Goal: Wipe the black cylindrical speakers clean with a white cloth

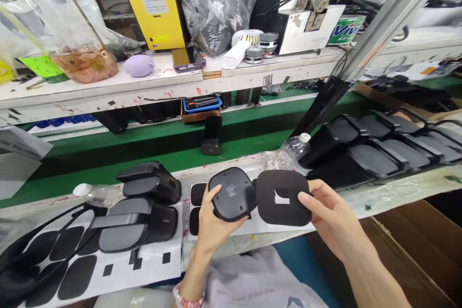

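My left hand [206,219] is wrapped round a black device [234,190], whose rounded-square base faces up with a small printed label and screw holes. Between the thumb and fingers of my right hand [332,211] is a flat black rounded-square pad [274,187] with a cut-out in its middle. The pad is held just right of the device's base, their edges close together; whether they touch I cannot tell. Below them lies a white sheet [252,233] bearing black pads, partly hidden by my left hand.
Two black devices with handles [144,221] lie at left beside a sheet of black pads [77,276] and a clear bottle [99,196]. Several similar devices [378,159] line the right side, near another bottle [290,151]. A cluttered shelf [144,91] runs across the back.
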The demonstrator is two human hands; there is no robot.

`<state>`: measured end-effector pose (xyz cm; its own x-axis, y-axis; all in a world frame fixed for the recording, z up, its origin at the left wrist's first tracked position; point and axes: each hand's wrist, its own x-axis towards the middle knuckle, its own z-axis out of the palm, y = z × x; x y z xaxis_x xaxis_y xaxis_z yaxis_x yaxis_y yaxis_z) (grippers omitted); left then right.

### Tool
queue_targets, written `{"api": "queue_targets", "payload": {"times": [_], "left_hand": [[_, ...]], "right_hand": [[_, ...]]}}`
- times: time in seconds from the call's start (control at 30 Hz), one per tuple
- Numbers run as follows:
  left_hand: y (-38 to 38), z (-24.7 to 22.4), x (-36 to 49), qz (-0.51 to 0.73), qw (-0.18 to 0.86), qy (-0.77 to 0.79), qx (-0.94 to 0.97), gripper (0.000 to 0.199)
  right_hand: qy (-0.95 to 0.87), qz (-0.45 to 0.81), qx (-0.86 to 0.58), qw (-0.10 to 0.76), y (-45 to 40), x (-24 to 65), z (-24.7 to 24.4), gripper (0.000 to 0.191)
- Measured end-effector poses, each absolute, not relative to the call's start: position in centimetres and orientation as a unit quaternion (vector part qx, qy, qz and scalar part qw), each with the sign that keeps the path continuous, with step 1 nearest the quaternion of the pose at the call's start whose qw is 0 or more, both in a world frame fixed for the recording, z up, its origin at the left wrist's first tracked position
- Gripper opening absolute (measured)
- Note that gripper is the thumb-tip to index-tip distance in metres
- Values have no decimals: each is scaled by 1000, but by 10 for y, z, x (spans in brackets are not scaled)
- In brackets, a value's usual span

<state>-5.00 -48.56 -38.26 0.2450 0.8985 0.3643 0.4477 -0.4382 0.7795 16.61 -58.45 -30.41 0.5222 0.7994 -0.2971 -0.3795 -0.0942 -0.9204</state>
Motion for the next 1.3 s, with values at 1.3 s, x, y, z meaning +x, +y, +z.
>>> {"api": "queue_targets", "payload": {"times": [1.3], "left_hand": [[-489,-365,-57,348,348,406,771,126]], "right_hand": [[-322,433,-660,522,-522,135,-310,34]]}}
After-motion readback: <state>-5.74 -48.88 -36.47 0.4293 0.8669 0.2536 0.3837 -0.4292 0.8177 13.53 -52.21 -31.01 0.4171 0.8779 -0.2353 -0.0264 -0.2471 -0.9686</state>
